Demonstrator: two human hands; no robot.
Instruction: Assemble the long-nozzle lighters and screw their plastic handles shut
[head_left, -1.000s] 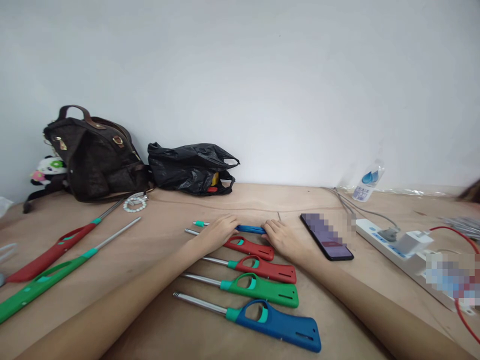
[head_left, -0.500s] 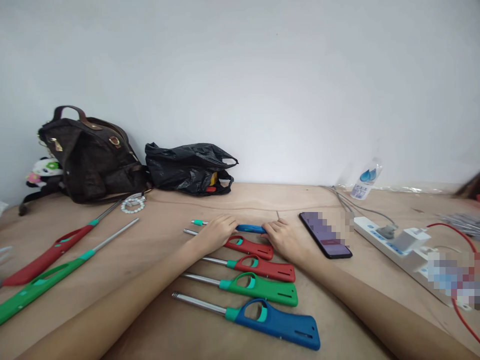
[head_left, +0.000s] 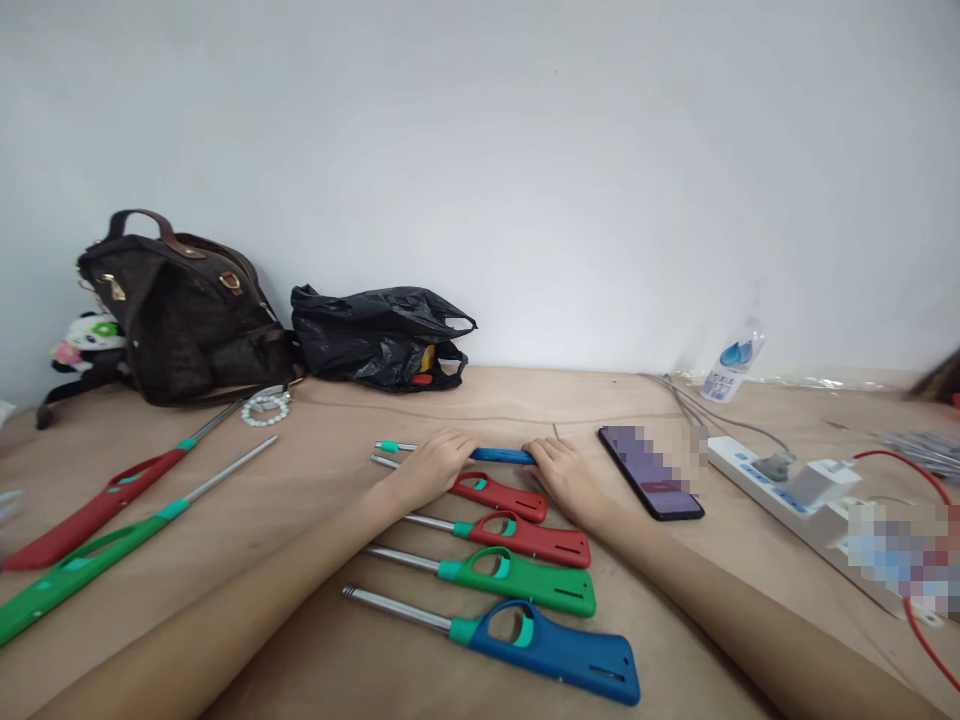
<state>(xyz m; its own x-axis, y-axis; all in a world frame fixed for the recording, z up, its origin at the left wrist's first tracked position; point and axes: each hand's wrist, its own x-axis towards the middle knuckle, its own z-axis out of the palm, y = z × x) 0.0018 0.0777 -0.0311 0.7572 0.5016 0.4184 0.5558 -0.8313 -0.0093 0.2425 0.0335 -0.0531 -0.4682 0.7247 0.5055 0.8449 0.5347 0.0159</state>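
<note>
My left hand (head_left: 439,460) is closed over the left part of a blue lighter (head_left: 501,456). A slim metal tube with a teal piece at its end sticks out left of that hand. At the right end of the blue body, the fingers of my right hand (head_left: 556,466) are closed. In front of my hands lie long-nosed lighters in a row: a small red lighter (head_left: 510,498), a larger red lighter (head_left: 551,543), a green lighter (head_left: 544,585) and a big blue lighter (head_left: 577,655). Their metal tubes all point left.
On the left lie a long red lighter (head_left: 97,522) and a long green lighter (head_left: 90,570), near a bead bracelet (head_left: 264,410). A dark backpack (head_left: 195,330) and black plastic bag (head_left: 367,335) stand behind. Rightward are a phone (head_left: 652,480), power strip (head_left: 757,482) and bottle (head_left: 731,368).
The blue lighter has shifted slightly left, its teal-tipped end now reaching a little farther out. My right hand has edged left along with it. The other lighters lie as before.
</note>
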